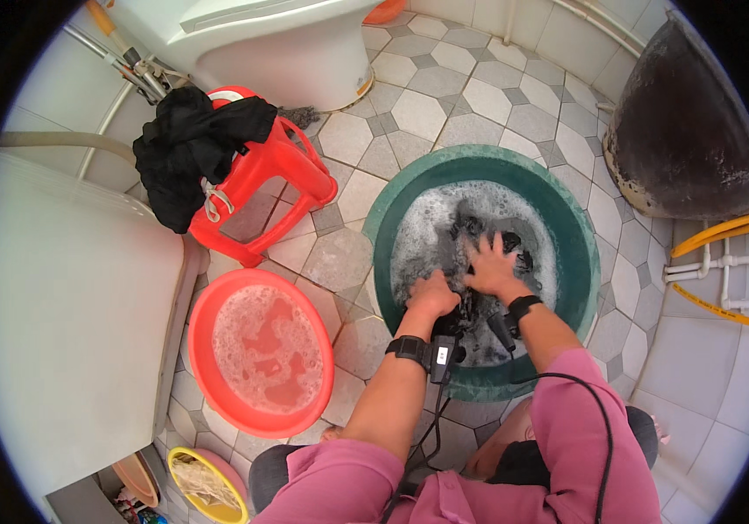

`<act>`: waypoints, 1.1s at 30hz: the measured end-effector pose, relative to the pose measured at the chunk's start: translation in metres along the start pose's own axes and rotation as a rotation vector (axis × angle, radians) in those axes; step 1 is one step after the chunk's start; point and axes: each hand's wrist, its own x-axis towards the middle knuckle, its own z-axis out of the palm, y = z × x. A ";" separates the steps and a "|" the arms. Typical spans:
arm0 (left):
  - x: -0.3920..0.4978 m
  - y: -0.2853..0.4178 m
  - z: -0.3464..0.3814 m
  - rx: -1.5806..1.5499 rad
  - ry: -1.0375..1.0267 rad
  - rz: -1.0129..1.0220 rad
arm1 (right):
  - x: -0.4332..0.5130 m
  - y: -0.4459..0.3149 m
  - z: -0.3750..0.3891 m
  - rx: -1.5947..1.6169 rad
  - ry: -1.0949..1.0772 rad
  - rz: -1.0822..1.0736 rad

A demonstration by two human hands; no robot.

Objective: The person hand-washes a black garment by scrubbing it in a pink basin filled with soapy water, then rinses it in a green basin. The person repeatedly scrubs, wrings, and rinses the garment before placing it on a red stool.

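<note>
In front of me stands a large green plastic tub of sudsy water. Dark wet cloth lies in it, partly under the surface and broken up by foam. My right hand is spread over the cloth near the tub's middle, fingers apart and pointing away from me. Just left of it, my left hand reaches down to the dark cloth; its fingertips are partly hidden, so a grip cannot be made out. Both wrists wear black straps with small devices and cables.
Left of the tub sits a red basin of soapy water. Black clothing hangs over a red plastic stool. A white appliance, a toilet, a dark vessel and a small yellow-rimmed basin surround the tiled floor.
</note>
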 end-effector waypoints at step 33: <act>0.027 -0.020 0.023 -0.848 0.105 -0.056 | -0.006 0.015 0.007 0.519 0.253 0.411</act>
